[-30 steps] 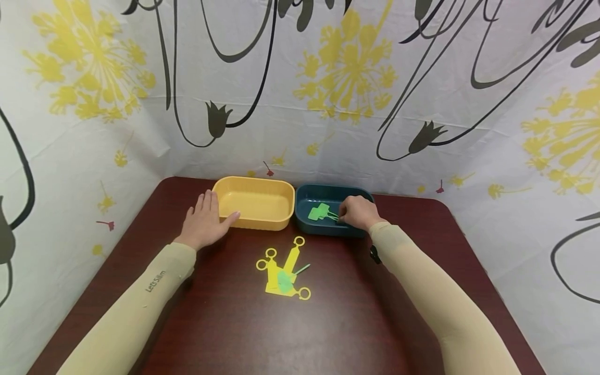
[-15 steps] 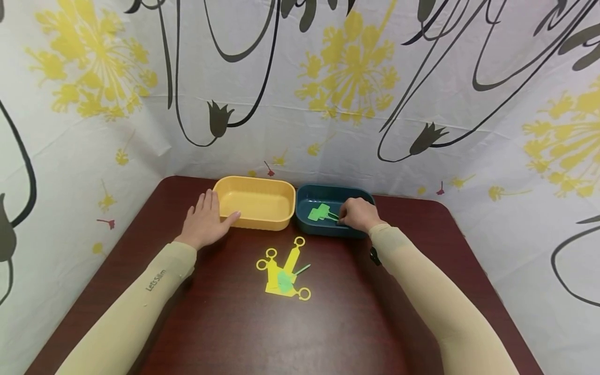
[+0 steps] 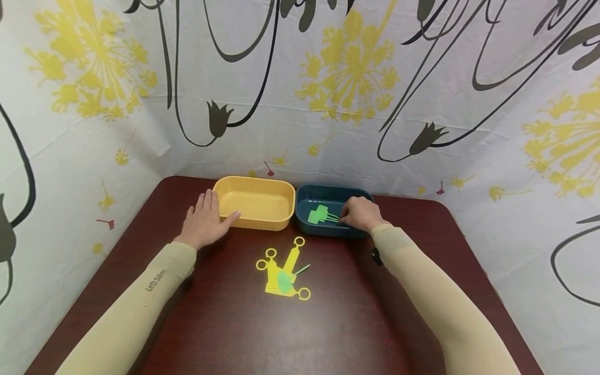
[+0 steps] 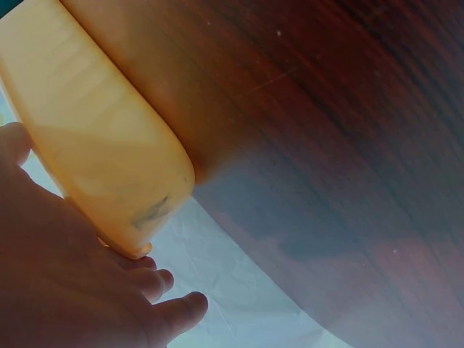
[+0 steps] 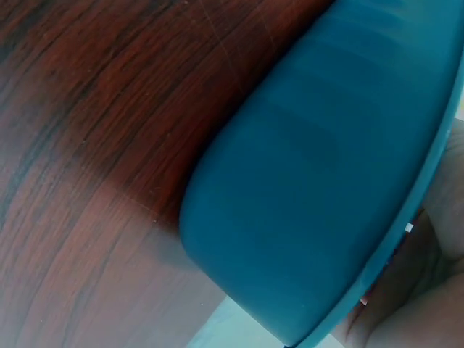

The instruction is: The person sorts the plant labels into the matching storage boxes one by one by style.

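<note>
My left hand (image 3: pixel 202 222) lies with straight fingers against the left front corner of the yellow bin (image 3: pixel 260 225); the left wrist view shows it along the bin's rim. My right hand (image 3: pixel 360 213) reaches over the front rim of the dark blue bin (image 3: pixel 323 229), its fingers curled. It pinches the thin stems of green tags (image 3: pixel 319 214), whose flat heads point left inside that bin. The right wrist view shows mostly the blue bin's outer wall (image 5: pixel 290 188), with the fingertips hidden behind the rim.
Nearer me on the dark red table (image 3: pixel 281 338) lie several yellow tags (image 3: pixel 274 276) with ring ends. On top of them is a green piece (image 3: pixel 284 282) with a thin stem. A patterned cloth (image 3: pixel 300 135) hangs behind the bins.
The green tags' heads and stems have shifted slightly and the stems now spread apart more at my right fingers. The left hand, both bins and the yellow tags have stayed put.
</note>
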Motion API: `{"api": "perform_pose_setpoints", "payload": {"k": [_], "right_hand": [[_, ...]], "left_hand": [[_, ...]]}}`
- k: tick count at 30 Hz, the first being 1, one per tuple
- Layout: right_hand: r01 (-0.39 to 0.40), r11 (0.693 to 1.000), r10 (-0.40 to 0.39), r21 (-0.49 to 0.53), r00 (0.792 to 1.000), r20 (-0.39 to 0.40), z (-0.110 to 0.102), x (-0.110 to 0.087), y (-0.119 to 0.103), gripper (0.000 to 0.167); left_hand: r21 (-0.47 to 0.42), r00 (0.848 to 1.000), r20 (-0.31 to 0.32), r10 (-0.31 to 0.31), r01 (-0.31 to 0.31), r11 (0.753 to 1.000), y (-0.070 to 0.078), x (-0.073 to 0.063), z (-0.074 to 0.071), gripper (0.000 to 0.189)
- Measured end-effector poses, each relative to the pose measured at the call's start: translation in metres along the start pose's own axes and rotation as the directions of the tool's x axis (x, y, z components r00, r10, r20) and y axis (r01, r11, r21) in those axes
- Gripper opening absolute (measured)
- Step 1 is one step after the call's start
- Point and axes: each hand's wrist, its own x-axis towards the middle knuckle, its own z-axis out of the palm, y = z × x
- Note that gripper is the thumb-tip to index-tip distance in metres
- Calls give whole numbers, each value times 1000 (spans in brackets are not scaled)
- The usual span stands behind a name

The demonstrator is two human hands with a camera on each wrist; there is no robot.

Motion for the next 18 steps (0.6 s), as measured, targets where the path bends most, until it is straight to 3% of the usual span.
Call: {"api": "perform_pose_setpoints", "payload": {"k": [18], "right_hand": [[62,993,-49,98,990,-133,-14,-10,-9,10]], "left_hand": [[2,1000,-6,4,-4,1000,-1,1,0,111]]}}
